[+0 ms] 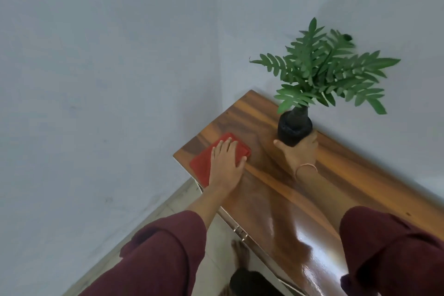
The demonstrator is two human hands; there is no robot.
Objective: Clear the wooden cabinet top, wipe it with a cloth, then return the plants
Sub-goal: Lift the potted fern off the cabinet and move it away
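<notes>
Near the far edge of the glossy wooden cabinet top (348, 175), a fronded green plant (331, 74) in a rough black vase (295, 127) is gripped low by the right hand (300, 154). A folded red cloth (201, 166) is pressed at the left end under the straight fingers of the left hand (225, 161). The top-heavy plant could be tipped if the grip slips.

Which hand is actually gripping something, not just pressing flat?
The right hand, with the bangle: fingers curl round the black vase. The left hand lies flat on the red cloth.
</notes>
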